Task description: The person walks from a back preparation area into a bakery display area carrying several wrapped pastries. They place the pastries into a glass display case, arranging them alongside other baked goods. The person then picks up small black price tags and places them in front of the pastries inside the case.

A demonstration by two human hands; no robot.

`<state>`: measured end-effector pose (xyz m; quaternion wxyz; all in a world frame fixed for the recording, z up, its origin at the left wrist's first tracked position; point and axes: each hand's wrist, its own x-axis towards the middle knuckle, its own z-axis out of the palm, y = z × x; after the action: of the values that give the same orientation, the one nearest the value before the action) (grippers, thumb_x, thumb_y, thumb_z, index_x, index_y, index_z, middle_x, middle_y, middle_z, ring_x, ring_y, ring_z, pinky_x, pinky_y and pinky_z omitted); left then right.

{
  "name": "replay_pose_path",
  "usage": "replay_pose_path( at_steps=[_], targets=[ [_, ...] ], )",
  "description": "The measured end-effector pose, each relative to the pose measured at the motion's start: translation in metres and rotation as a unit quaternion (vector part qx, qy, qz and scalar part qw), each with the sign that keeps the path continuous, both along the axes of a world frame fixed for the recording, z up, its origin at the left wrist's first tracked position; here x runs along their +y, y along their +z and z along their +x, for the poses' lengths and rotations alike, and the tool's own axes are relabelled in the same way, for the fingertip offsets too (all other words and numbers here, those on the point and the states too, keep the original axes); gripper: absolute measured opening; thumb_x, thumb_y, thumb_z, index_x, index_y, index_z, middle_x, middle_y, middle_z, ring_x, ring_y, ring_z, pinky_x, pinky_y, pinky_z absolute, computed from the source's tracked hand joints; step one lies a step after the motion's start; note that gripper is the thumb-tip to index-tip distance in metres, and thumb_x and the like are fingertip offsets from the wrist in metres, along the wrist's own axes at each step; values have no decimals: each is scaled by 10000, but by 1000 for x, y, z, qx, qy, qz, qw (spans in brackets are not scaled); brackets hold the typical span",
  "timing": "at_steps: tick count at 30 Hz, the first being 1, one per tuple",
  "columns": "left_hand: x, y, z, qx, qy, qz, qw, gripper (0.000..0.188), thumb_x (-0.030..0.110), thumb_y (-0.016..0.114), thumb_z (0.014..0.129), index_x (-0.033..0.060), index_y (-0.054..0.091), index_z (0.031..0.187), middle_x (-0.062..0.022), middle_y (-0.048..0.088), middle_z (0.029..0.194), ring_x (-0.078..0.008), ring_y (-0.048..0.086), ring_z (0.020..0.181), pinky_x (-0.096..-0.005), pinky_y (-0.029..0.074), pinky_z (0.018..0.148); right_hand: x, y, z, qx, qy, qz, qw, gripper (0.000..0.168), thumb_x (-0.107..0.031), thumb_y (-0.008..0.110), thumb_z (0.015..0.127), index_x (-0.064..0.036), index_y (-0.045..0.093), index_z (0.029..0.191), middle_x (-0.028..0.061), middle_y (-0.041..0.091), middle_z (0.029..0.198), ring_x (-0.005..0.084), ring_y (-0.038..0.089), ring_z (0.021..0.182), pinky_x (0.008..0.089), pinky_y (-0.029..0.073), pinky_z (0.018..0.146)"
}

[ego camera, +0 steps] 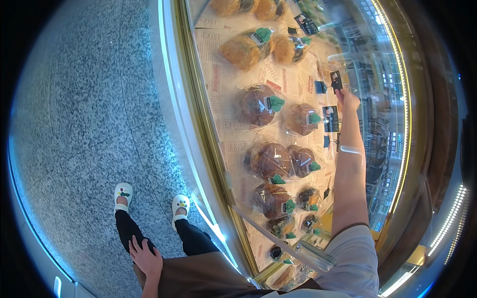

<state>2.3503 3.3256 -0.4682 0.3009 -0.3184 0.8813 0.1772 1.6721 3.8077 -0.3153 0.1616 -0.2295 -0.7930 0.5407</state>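
Note:
My right hand [347, 100] reaches into a bakery display case and pinches the lower edge of a small black price card [336, 81]. Just left of that card stands a dark card-holder base [320, 87] on the paper liner. A second black card [330, 118] is below my fingers, close to my forearm. Bread in clear wrap lies left of the hand, among it a round brown loaf [257, 105] and a smaller bun [301, 119], both with green stickers. My left hand [148, 257] rests, fingers spread, on my dark trouser leg at the knee.
More wrapped loaves [271, 161] and small pastries [309, 198] lie on the printed paper liner [231, 100]. A clear panel with a handle [316, 255] crosses near my right sleeve. Curved glass with a light strip [400, 93] bounds the far side. Speckled floor tiles [89, 111] lie left.

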Motion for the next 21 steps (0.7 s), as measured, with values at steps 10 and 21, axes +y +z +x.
replay_pose_path(
  at_steps=[10, 21],
  targets=[
    [-2, 2, -1, -5, -2, -3, 1000, 411, 156, 675, 793, 81, 540, 1174, -189, 332, 1482, -419, 274, 1385, -555, 287, 1094, 1, -7, 3, -64, 85, 15, 994, 382, 75, 566, 873, 176, 476, 1231, 242, 594, 1124, 351, 669, 979, 334, 596, 877],
    [-28, 7, 16, 61, 4, 17, 998, 464, 176, 691, 766, 79, 533, 1191, -184, 377, 1449, -427, 322, 1352, -555, 336, 1065, -25, 26, 130, 117, 35, 70, 990, 313, -7, 493, 894, 153, 579, 1149, 230, 646, 1068, 274, 673, 963, 309, 558, 830]
  ],
)
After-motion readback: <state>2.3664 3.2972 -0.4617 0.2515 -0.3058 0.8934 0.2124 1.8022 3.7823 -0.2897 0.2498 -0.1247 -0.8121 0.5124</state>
